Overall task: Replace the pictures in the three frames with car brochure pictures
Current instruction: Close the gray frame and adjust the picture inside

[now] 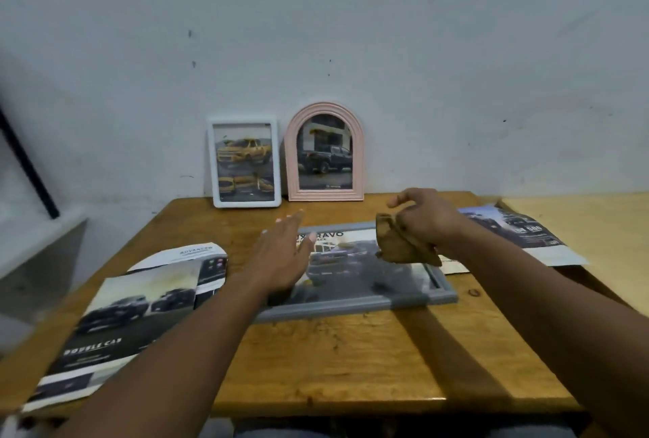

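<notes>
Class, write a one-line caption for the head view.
Left hand open over the grey frame, right hand holding a brown cloth.

Head camera looks forward and down, close over the table (351, 349).

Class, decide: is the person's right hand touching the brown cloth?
Touching. The head view shows the right hand gripping the brown cloth, with its fingers curled round the cloth's upper part.

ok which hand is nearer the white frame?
Left. The left hand is open just in front of the white frame; the right hand, gripping a brown cloth, is off to the right over the grey frame.
</notes>
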Motion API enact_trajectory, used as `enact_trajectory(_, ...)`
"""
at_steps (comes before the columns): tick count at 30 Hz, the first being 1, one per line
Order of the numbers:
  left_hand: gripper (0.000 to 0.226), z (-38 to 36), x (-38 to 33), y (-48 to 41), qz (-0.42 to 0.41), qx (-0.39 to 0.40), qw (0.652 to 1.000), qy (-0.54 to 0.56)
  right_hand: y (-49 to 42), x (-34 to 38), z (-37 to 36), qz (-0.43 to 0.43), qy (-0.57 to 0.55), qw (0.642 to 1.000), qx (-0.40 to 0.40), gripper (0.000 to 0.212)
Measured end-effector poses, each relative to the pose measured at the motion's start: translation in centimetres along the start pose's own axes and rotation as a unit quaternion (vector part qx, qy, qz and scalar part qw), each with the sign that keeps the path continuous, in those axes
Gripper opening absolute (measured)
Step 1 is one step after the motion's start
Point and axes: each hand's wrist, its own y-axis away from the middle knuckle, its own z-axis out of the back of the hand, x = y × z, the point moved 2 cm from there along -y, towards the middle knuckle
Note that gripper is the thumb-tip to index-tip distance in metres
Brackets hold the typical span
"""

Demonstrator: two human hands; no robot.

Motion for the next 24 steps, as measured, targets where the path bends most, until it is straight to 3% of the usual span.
enact_trajectory(3,0.059,1.0,3.6,0.2,0.078,-0.018,0.995,0.066,-2.6,4.1,-4.4,0.07,0.052,0.996,0.032,0.03)
enact_trajectory(6,0.059,1.0,5.7,0.2,0.09,-0.047,0.992,0.072,-4.0,6.7,-9.3,0.189,0.106,0.976,0.025,0.04)
enact_trajectory(8,0.061,0.3,6.6,0.1,0.092,-0.059,0.992,0.067,-4.5,6.2,-12.9,0.242,0.127,0.96,0.063,0.035)
enact_trajectory(12,0.062,-0.8,7.4,0.2,0.065,-0.064,0.994,0.052,-3.5,2.7,-17.3,0.273,0.228,0.912,0.203,0.025)
enact_trajectory(16,0.064,-1.1,7.7,-0.4,0.036,-0.036,0.999,0.016,-4.5,1.5,-16.9,0.311,0.248,0.904,0.159,0.034)
enact_trajectory(20,0.068,-1.0,7.6,-0.8,0.032,0.019,0.999,-0.006,-4.8,1.2,-17.4,0.335,0.301,0.872,0.19,0.039)
enact_trajectory(24,0.069,-0.7,7.0,-0.7,0.045,0.023,0.998,-0.034,-4.9,0.3,-17.4,0.345,0.332,0.858,0.187,0.045)
